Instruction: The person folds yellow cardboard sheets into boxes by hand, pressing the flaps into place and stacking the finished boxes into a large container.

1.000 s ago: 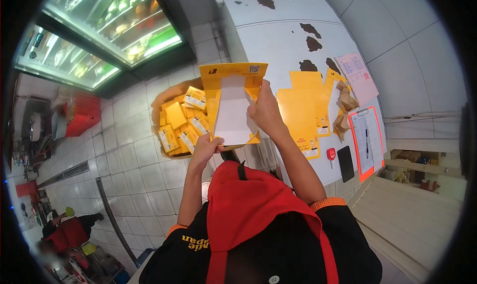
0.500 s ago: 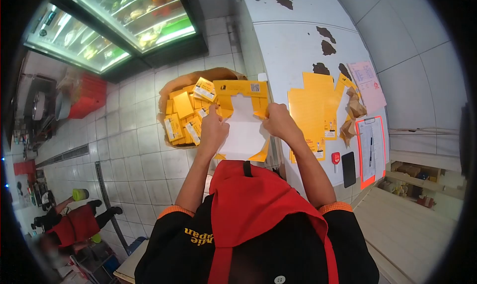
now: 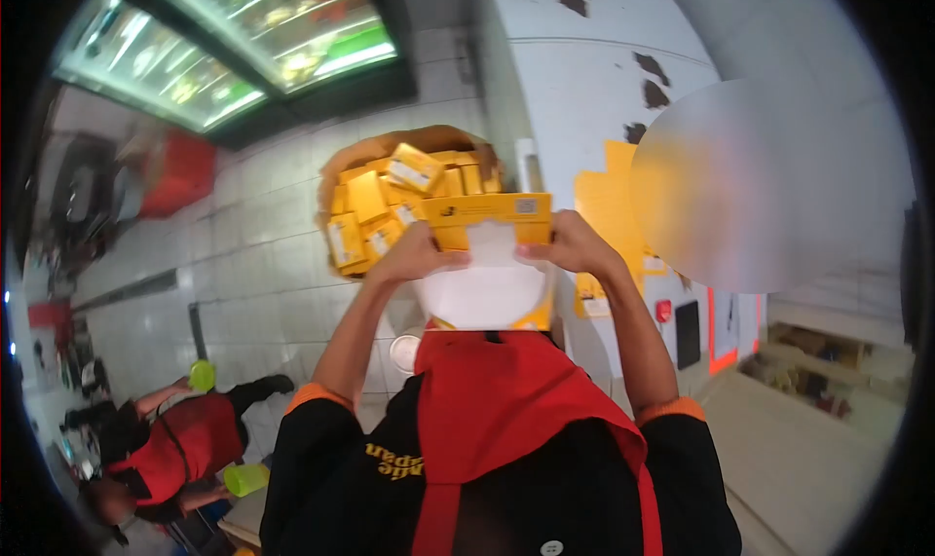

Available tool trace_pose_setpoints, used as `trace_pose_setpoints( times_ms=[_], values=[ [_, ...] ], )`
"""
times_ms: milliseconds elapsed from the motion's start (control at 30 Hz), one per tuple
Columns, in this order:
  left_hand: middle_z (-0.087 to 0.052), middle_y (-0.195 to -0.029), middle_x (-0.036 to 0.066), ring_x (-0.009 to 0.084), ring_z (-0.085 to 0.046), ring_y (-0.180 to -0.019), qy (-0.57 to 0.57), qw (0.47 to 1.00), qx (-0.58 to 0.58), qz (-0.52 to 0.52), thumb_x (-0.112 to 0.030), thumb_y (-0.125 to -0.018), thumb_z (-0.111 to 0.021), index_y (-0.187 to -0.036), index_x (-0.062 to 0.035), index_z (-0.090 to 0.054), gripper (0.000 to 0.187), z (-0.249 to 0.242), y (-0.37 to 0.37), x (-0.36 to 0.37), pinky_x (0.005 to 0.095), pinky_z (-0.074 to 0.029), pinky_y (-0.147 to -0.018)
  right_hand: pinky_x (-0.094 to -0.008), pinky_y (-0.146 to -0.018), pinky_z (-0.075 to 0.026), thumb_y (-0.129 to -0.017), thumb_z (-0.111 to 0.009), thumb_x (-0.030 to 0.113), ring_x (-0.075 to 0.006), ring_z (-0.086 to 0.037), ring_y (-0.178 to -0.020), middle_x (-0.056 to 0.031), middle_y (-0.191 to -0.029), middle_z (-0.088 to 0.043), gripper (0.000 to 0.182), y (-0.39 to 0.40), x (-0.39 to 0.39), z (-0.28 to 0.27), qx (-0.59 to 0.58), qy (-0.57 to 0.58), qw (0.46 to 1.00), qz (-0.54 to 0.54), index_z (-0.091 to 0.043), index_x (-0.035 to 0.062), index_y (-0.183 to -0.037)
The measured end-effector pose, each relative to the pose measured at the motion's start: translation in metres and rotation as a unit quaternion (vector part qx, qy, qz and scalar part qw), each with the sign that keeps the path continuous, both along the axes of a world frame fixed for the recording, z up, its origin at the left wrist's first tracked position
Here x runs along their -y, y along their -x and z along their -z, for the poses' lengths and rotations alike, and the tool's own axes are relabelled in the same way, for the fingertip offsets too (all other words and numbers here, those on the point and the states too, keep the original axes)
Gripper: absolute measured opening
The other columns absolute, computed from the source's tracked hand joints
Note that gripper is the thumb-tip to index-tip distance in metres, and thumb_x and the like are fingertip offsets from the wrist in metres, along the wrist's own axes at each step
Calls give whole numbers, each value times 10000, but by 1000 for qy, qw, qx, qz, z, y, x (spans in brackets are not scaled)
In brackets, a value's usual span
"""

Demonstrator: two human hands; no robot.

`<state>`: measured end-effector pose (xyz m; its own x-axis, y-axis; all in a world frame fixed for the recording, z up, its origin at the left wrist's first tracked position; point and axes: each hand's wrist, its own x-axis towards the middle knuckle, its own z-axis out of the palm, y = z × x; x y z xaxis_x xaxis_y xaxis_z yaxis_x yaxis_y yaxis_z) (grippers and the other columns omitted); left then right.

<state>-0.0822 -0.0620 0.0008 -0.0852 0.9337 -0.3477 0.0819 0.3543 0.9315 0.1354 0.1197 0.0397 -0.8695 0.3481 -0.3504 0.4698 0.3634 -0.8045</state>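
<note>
A partly folded yellow carton (image 3: 490, 288) with a white inside is held in front of the red apron. My left hand (image 3: 417, 254) grips its left side, with the thumb on the inner flap. On the right side my right hand (image 3: 575, 241) is closed round the carton in the same way. The carton's far panel stands up and bears a small printed square code. Behind and to the left, a brown paper bag (image 3: 331, 178) holds several folded yellow boxes (image 3: 368, 198).
Yellow sheets (image 3: 591, 203), a black phone (image 3: 688, 334) and a red-edged clipboard (image 3: 723, 360) lie on the white surface (image 3: 555, 79) at right. A lit fridge (image 3: 282, 50) stands at upper left. A co-worker (image 3: 185, 449) with green containers is at lower left.
The carton's far panel and side flaps have been folded up, with both hands moved slightly nearer the apron. The co-worker has shifted rightward. A blurred round patch now covers part of the right side.
</note>
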Motion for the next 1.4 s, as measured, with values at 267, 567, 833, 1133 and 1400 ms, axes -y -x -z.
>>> trace_pose_setpoints(
  times_ms=[267,567,833,1133,1400],
  values=[
    [-673,-942,58,131,-598,-845,-41,993,108,-38,-182,-729,-737,-1070,-1,-637,399,33,-26,6,297,-492,-766,-285,-646,-467,-767,-728,154,-121,-559,-717,-27,-789,-612,277,-3,15,37,-90,148,984,49,-607,-17,-948],
    [-686,-938,116,199,-643,-863,40,996,71,-43,-151,-643,-757,-1012,14,-657,417,36,-52,19,298,-491,-775,-352,-813,-484,-705,-735,50,-249,-600,-946,-171,-1114,-579,642,15,39,11,-115,32,973,198,-440,-33,-1270],
    [-609,-1073,211,332,-614,-967,2,942,-115,-314,-180,-628,-803,-1307,34,-368,834,13,-77,10,362,-478,-839,-358,-859,-473,-705,-688,15,-307,-583,-1024,-243,-1142,-562,636,20,44,24,-98,-138,976,137,-424,-68,-1278],
    [-582,-953,275,387,-614,-851,-83,920,-262,-280,-93,-679,-693,-1336,19,-213,822,20,-71,-2,422,-505,-718,-354,-722,-520,-722,-625,-5,-297,-660,-851,-239,-1081,-591,588,15,43,-6,-7,-121,987,102,-424,-68,-1271],
    [-577,-1126,90,181,-594,-984,-149,953,63,-258,90,-755,-508,-1199,-36,-516,462,10,-45,7,290,-480,-834,-287,-634,-512,-769,-533,-71,-202,-633,-775,-198,-1071,-582,520,6,6,3,-108,-46,984,131,-430,0,-1273]
  ],
)
